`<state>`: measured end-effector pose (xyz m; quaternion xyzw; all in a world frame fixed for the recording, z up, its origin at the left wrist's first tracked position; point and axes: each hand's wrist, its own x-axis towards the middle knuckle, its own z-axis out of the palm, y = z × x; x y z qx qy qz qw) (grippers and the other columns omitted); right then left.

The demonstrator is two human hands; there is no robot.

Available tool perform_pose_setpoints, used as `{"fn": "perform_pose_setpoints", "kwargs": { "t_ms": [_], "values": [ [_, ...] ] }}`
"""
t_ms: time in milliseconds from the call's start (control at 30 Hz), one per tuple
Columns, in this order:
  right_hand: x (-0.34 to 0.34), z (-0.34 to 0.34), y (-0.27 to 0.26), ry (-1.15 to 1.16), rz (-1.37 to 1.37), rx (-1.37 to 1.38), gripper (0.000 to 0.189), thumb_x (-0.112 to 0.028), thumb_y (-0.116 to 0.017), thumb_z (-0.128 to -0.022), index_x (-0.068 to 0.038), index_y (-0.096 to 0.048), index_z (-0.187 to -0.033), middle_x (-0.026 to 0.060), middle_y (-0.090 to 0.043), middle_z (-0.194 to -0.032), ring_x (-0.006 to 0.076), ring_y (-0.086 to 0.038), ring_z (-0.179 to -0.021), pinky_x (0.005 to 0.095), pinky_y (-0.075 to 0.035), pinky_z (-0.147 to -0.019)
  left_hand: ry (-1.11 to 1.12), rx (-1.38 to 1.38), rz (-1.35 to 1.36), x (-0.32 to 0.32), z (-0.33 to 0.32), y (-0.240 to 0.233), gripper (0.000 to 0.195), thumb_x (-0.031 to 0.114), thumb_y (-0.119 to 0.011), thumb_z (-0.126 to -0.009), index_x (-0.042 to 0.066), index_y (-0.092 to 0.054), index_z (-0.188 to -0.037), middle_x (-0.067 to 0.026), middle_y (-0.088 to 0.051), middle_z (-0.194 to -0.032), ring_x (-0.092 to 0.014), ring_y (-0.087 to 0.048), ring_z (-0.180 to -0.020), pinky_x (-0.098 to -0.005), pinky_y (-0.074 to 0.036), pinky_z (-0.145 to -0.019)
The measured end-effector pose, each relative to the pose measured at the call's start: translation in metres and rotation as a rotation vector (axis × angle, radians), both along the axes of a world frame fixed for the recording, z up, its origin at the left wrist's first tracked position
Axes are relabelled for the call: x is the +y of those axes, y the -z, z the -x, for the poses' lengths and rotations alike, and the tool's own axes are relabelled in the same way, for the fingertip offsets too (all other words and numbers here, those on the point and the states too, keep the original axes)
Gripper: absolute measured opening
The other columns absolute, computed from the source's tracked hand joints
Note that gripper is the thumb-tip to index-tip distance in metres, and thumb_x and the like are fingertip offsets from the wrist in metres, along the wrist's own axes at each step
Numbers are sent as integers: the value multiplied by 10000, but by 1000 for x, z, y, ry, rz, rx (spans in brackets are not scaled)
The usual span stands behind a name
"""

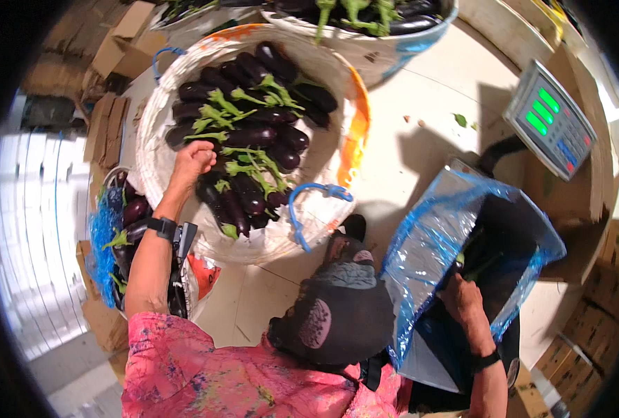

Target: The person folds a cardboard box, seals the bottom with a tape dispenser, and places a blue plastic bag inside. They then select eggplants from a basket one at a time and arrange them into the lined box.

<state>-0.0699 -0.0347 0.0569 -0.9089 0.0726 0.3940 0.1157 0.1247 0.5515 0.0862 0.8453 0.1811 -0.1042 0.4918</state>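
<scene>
Many dark purple eggplants (249, 137) with green stems lie in a large round white woven sack (150, 125) with an orange band and blue rope handles. At the sack's left part, my left hand (197, 158) has its fingers curled by the stem end of an eggplant; whether it grips it cannot be made out. On the right, my right hand (462, 297) reaches into an opened container lined with clear blue plastic (424, 235), its fingers on a dark eggplant (457, 265). The container's shadowed inside hides most of what lies there.
A digital scale display (552, 120) stands beyond the lined container, beside a cardboard box (576, 198). Another sack of eggplants (382, 49) is at the top, and one with blue netting (108, 245) at the left. Stacked cartons (591, 324) stand at lower right.
</scene>
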Motion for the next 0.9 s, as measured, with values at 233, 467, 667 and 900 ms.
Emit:
{"fn": "perform_pose_setpoints", "kwargs": {
  "t_ms": [233,467,667,900],
  "values": [
    [9,3,-12,-15,-65,-63,303,-279,-711,-790,-48,-569,-926,228,-662,-827,421,-644,-816,485,-521,-708,295,-203,-616,3,47,82,173,112,-600,-782,6,-656,-907,-101,-637,-763,-215,-622,-689,-307,-496,-663],
    [2,14,4,-101,28,-104,176,-170,-623,-801,-42,-554,-900,226,-661,-820,431,-639,-786,501,-521,-674,1218,106,-435,-87,39,102,626,67,-676,-651,63,-533,-1260,-116,-501,-1287,-314,-423,-1224,-421,-358,-977],
    [-7,22,2,-206,-168,-189,189,-155,-688,-785,-47,-596,-910,193,-659,-873,376,-654,-819,430,-527,-725,1156,-167,-478,-87,42,129,526,-50,-731,-547,117,-596,-1027,-58,-528,-977,-250,-510,-1044,-423,-364,-824],
    [4,2,-41,-90,-376,-340,206,-158,-698,-809,-27,-615,-945,177,-627,-788,335,-640,-726,398,-522,-672,593,-357,-402,-103,-15,77,548,252,-773,-680,65,-604,-1167,-90,-643,-1061,-245,-626,-979,-336,-489,-868]
  ]
}}
